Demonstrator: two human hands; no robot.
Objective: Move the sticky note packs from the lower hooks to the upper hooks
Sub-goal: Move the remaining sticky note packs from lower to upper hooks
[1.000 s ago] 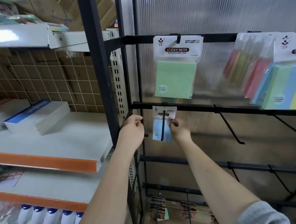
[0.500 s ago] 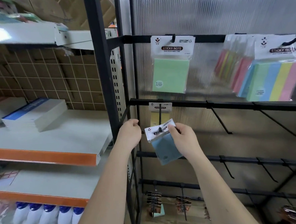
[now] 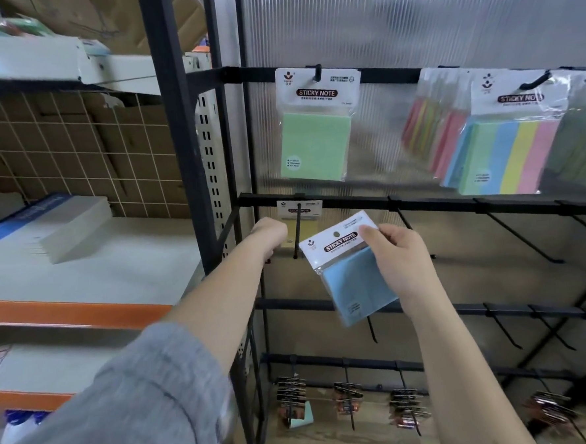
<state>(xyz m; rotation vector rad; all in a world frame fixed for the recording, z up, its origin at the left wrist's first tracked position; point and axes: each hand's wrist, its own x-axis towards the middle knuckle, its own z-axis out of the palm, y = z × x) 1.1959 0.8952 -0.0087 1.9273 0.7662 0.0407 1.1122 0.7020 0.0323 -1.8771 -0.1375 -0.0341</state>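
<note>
The right hand (image 3: 395, 260) pinched a blue sticky note pack (image 3: 347, 270) by the right edge, thumb on the white header card, its grip closed on the packet. The pack was tilted, clear of the lower hook (image 3: 298, 231) and just to its right. A yellow pack (image 3: 293, 227) hung on that hook. The left hand (image 3: 270, 231) reached beside the yellow pack near the rack's upright post (image 3: 183, 132); its grip could not be told, fingers hidden. Above, a green pack (image 3: 316, 148) hung on an upper hook (image 3: 316, 72).

Black rack (image 3: 352, 202) hooks carry green pack (image 3: 316, 145) and yellow pack (image 3: 290, 234).
</note>
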